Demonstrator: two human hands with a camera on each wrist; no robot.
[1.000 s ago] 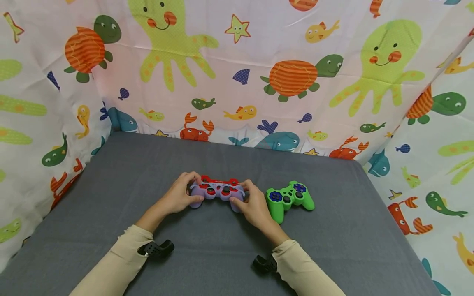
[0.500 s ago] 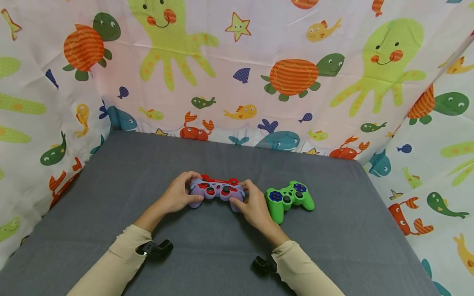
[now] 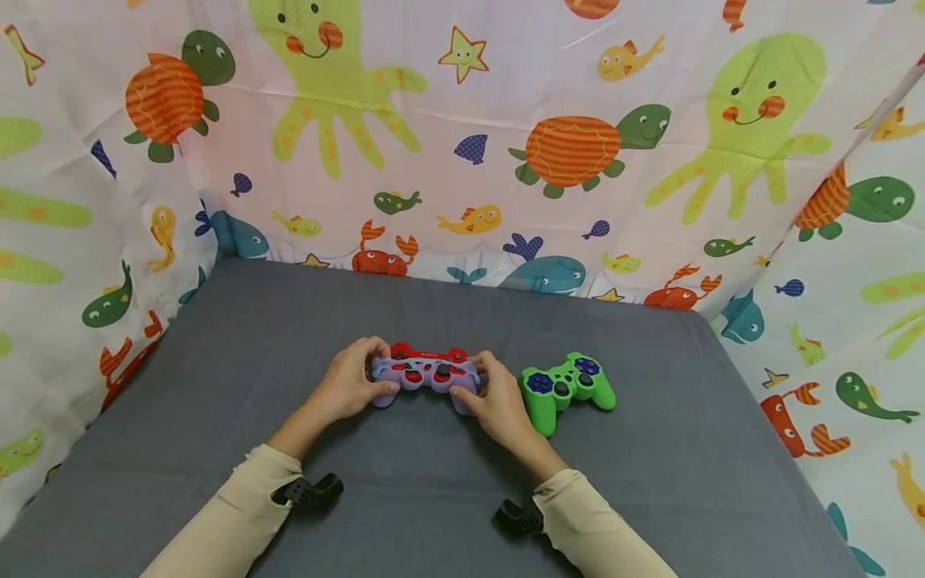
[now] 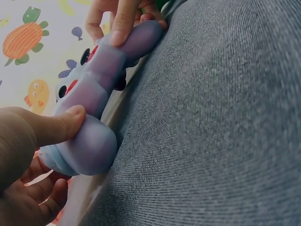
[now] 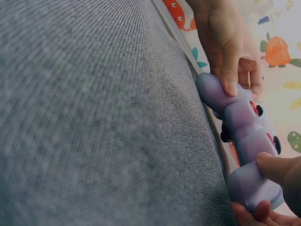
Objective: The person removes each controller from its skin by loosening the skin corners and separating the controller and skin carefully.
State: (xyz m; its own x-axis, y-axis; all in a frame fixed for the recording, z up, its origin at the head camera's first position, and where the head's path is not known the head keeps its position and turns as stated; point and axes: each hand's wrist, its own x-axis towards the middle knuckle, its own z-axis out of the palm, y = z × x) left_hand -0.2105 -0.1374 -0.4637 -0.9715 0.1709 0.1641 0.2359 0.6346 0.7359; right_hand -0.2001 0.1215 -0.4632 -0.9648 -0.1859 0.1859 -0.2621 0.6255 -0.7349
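In the head view, a red game controller (image 3: 428,354) partly covered by a lilac silicone sleeve (image 3: 424,376) is at the middle of the table. Its red back edge shows beyond the sleeve. My left hand (image 3: 354,380) grips the left end, thumb on the near side and fingers behind. At the other end my right hand (image 3: 500,401) holds on in the same way. Both wrist views show the thumbs pressing on the sleeve's rounded grips (image 4: 92,147). Black thumbsticks (image 5: 277,145) stick out through the sleeve. The fingers behind the controller are partly hidden.
A green controller (image 3: 567,387) with dark blue button areas lies just right of my right hand. Grey cloth covers the table (image 3: 650,482). Printed sea-animal curtains (image 3: 462,160) stand behind it and at both sides. Black wrist mounts (image 3: 312,491) hang under both sleeves.
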